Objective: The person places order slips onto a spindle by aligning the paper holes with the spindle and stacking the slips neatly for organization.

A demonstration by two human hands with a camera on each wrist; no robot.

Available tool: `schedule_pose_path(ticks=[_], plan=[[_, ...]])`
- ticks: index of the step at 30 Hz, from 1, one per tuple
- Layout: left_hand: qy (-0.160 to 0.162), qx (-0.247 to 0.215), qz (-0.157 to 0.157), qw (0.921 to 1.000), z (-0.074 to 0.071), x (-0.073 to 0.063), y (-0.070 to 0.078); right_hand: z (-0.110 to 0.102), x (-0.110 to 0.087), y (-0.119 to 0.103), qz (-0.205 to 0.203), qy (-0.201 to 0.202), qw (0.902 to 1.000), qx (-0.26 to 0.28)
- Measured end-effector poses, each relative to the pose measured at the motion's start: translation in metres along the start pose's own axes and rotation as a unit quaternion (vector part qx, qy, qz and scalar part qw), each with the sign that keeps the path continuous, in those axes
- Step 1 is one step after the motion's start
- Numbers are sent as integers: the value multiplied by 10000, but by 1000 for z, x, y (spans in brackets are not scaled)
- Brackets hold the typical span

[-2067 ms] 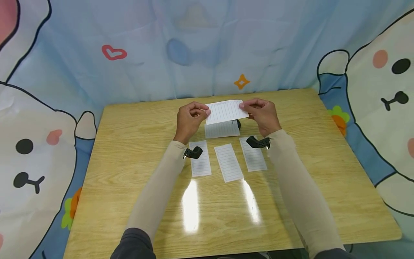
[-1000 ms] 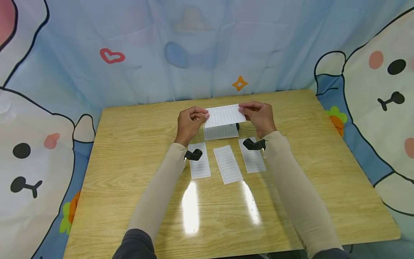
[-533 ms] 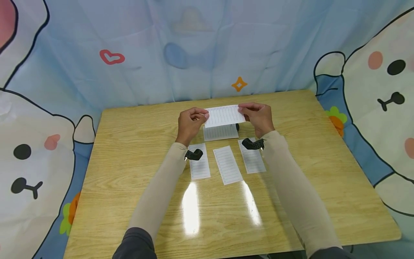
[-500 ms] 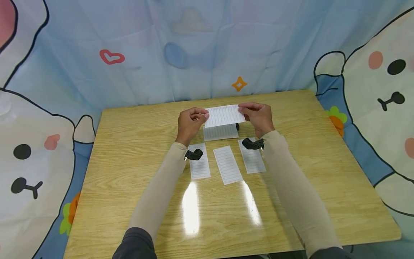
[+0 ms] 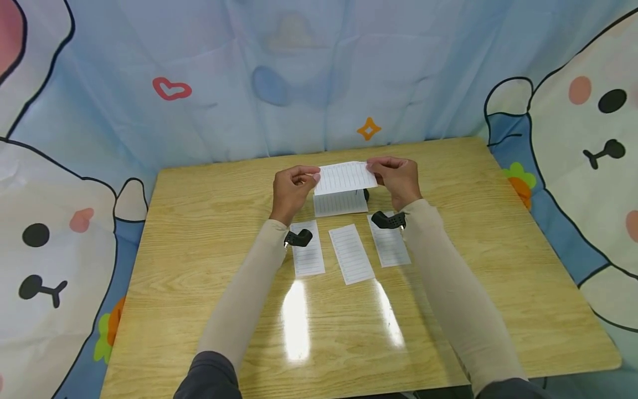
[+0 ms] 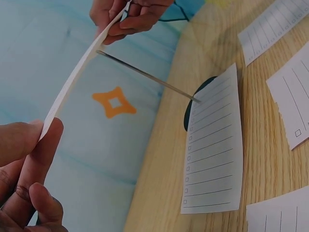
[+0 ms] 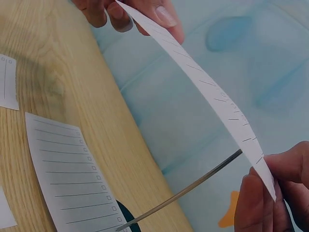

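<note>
Both hands hold one lined slip of paper (image 5: 346, 177) by its two ends. My left hand (image 5: 291, 191) pinches its left end between thumb and fingers; my right hand (image 5: 399, 180) pinches the right end. The slip is raised off the table and bows slightly in the left wrist view. Beneath it stands a paper spike (image 6: 145, 75), a thin metal rod on a dark round base (image 7: 129, 215). Its tip is right at the slip's underside, nearer my right hand. A second lined slip (image 6: 212, 150) lies low on the spike, with the rod through it near one edge.
Three more lined slips lie on the wooden table (image 5: 209, 210) nearer the body: a left slip (image 5: 308, 249), a middle slip (image 5: 351, 255) and a right slip (image 5: 391, 246). A printed blue cloth backdrop (image 5: 224, 83) hangs behind the table's far edge.
Since about two seconds ago, the held slip has shifted slightly left and overlaps more of the slip on the spike. Its top edge now looks more bent near my right hand.
</note>
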State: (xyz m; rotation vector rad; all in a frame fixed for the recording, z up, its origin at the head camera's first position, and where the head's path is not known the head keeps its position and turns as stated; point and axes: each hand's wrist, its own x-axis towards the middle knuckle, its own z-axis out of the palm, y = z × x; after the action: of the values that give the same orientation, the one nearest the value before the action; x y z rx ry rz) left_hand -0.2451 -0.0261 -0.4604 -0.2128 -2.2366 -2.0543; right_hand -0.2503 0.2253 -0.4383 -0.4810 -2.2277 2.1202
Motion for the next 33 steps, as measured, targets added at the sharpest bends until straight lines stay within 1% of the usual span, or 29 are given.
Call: schedule_pose_path(ticks=[12,21,28,33], plan=[[103,66,-117,9999,2,-3,-5,-1,0,4,38,-37,10000,-55],[113,63,-66,9999,3,-6,-11,-4,-3,14,-121,-204,9996,-142],[116,229,-174,9995,4,-7,-17,-7,-4,21,-379,-371,9986,-2],[119,349,-177,9992,6,-7,-22,-7,-3,27,-426,-388,9983,53]])
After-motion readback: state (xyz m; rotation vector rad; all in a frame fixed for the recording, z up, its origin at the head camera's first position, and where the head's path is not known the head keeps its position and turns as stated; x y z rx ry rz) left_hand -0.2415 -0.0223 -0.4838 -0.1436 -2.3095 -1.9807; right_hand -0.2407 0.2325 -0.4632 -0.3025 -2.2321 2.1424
